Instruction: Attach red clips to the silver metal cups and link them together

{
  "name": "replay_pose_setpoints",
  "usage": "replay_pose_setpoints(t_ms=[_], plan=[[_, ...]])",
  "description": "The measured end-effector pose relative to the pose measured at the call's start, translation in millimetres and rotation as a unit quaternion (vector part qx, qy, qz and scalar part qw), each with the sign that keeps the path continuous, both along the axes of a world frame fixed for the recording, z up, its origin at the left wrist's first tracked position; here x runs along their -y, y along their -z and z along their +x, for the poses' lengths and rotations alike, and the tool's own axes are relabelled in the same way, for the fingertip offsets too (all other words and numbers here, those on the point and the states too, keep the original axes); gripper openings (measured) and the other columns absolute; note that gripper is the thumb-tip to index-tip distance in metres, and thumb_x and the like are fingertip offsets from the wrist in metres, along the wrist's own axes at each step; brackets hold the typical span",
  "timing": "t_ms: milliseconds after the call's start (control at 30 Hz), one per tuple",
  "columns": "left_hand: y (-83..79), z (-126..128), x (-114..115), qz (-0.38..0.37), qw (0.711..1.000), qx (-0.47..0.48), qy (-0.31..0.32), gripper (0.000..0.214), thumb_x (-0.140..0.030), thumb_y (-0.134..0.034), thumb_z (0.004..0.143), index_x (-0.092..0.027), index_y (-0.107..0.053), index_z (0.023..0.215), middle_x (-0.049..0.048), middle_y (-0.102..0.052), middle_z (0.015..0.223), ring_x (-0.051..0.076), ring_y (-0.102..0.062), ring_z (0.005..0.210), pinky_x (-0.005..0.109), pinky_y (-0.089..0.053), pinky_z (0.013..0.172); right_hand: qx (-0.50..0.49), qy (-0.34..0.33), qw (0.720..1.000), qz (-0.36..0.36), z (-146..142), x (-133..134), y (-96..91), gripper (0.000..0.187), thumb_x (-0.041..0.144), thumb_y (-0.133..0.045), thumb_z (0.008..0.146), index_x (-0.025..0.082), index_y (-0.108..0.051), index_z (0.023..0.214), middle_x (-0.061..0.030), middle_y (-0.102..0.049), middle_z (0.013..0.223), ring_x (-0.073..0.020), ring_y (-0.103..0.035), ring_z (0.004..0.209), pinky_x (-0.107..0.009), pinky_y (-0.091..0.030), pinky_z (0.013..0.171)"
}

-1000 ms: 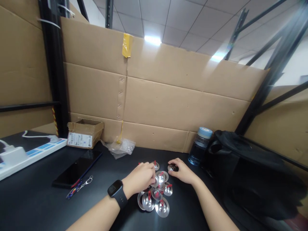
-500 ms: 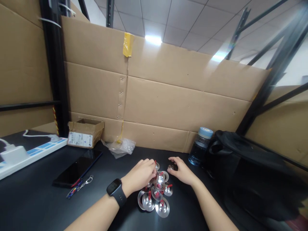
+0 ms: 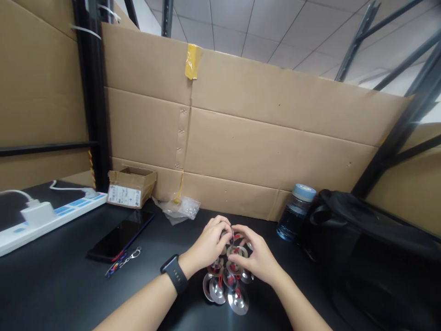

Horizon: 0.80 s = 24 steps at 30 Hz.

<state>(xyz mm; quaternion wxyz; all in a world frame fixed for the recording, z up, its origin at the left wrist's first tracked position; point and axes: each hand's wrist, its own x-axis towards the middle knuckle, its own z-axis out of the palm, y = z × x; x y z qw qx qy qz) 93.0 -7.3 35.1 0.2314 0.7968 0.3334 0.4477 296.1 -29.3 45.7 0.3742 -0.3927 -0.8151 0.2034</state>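
Several small shiny metal cymbals with red cord loops lie heaped on the black tabletop; one cymbal [image 3: 238, 301] rests at the near end of the heap. My left hand [image 3: 214, 238], with a dark watch on its wrist, is at the heap's far left side. Its thumb and fingers pinch a cymbal [image 3: 232, 235] that stands nearly on edge. My right hand [image 3: 257, 255] curves over the right side of the heap, thumb and fingers apart. Its index fingertip is close to the held cymbal; whether they touch I cannot tell. Both hands hide part of the heap.
A phone [image 3: 120, 235] and a keychain [image 3: 124, 262] lie to the left, beside a white power strip [image 3: 74, 209]. Farther back are a small open carton [image 3: 132, 188] and a plastic bag [image 3: 181, 209]. A bottle [image 3: 294, 214] and a black bag [image 3: 361, 248] stand at right.
My right hand has moved left, from beside the heap to over it and close to my left hand. My left hand now holds a cymbal up on edge. The view has shifted slightly.
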Motion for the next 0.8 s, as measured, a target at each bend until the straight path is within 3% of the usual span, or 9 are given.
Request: replay_pose_setpoints(t_ms=[233, 500, 800], plan=[[5.9, 6, -3, -0.061, 0.995, 0.068, 0.031, 0.014, -0.025, -0.054, 0.098, -0.021, -0.063, 0.089, 0.0052, -0.059, 0.116, 0.02, -0.055, 0.115, 0.034, -0.041, 0.105, -0.052, 0.019, 0.998, -0.021, -8, 3, 3.0, 0.052, 0.024, -0.08, 0.079, 0.025, -0.059, 0.127, -0.0064, -0.073, 0.115, -0.0213, -0.073, 0.09, -0.034, -0.06, 0.084], [1.4, 6, 5, -0.059, 0.997, 0.04, 0.03, 0.012, -0.025, -0.053, 0.099, -0.022, -0.062, 0.091, 0.0037, -0.058, 0.117, 0.02, -0.053, 0.115, 0.034, -0.04, 0.103, -0.051, 0.04, 0.998, 0.01, -3, -2, 3.9, 0.048, 0.025, -0.083, 0.075, 0.024, -0.064, 0.119, -0.0057, -0.073, 0.11, -0.0212, -0.071, 0.089, -0.033, -0.059, 0.081], [-7.4, 4, 7, -0.042, 0.999, -0.004, 0.02, 0.009, -0.02, -0.06, 0.091, -0.021, -0.068, 0.09, 0.0028, -0.061, 0.101, 0.018, -0.059, 0.098, 0.029, -0.044, 0.089, -0.036, 0.055, 0.997, 0.045, -1, -2, 3.5, 0.05, 0.026, -0.085, 0.071, 0.023, -0.066, 0.117, -0.0027, -0.073, 0.094, -0.0179, -0.066, 0.077, -0.03, -0.055, 0.071]])
